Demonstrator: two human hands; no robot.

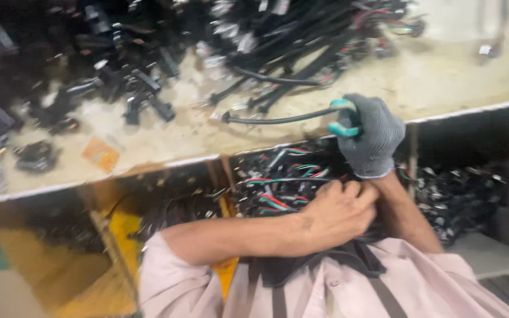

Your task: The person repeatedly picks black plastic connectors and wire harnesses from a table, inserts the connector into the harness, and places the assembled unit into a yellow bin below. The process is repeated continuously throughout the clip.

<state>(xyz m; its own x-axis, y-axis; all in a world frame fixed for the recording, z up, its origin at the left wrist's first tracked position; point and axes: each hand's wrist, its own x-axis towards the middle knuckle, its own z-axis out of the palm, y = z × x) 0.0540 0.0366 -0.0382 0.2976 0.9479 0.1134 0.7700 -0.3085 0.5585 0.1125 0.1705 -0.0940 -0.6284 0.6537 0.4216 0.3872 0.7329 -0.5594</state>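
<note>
Two hands are seen: the gloved right hand is clenched on teal-handled pliers gripping a black cable above the desk; the bare left hand pinches the glove's cuff, apparently adjusting it.

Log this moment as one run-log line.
right hand: gloved, grips green-handled tool at black cable | left hand: bare, touching glove cuff | workbench: piled cables

A single head-worn view looks steeply down and forward over the wearer's chest. The shirt fills the lower edge, very near the lens. The tabletop crosses the upper half, tilted slightly, with bins of wires under its front edge. The picture is blurred, most at the left.
</note>
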